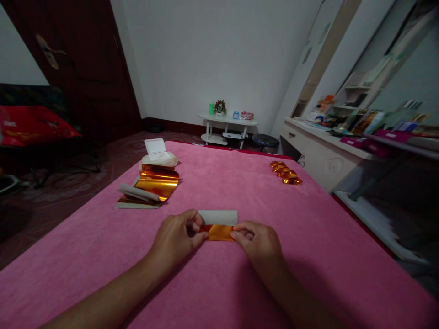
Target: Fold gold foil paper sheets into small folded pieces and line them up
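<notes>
A sheet of gold foil paper (221,232) lies low over the pink cloth, its near part folded up to show shiny gold and its far part showing a pale grey back. My left hand (180,233) pinches the left end of the fold between thumb and fingers. At the right end, my right hand (259,240) pinches the same fold. Left of my hands rests a stack of gold foil sheets (157,183), some curled with the grey side out. Several folded gold foil pieces (286,173) sit in a row at the far right.
Behind the foil stack is a white pack with its lid raised (159,155). The pink cloth (219,283) covers the table. A dresser (318,146) with bottles stands on the right, a dark stool (265,140) and a white side table (228,120) beyond the far edge.
</notes>
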Motion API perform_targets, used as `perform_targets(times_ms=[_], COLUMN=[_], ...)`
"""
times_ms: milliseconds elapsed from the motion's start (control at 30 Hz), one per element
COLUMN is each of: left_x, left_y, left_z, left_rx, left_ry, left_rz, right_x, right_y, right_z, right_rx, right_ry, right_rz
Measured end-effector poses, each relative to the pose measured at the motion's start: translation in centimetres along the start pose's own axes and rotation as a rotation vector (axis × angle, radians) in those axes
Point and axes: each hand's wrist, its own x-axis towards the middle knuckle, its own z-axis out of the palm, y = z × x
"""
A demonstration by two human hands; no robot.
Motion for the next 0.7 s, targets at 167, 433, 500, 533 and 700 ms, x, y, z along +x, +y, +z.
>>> perform_targets(times_ms=[167,433,500,533,700], left_x=[-0.1,-0.4,-0.4,-0.4,-0.5], left_y=[0.5,0.5,0.6,0.7,0.7], left_z=[-0.1,0.0,0.0,-0.1,0.0], left_rx=[-0.009,0.096,0.120,0.127,0.143], left_ry=[-0.036,0.040,0.033,0.031,0.035], left_rz=[0.006,0.019,0.020,0.021,0.012], right_x=[-0.9,-1.2,-1.3,-1.3,-1.3], right_y=[-0.6,-0.9,-0.8,-0.8,-0.6], right_z=[-0.8,-0.9,-0.9,-0.8,-0.6], right_rx=[-0.130,-0.170,-0.158,-0.157,-0.171], right_ry=[-0.034,-0.047,-0.035,-0.030,-0.023], right_rz=[-0.078,-0.095,-0.115,-0.123,-0.136])
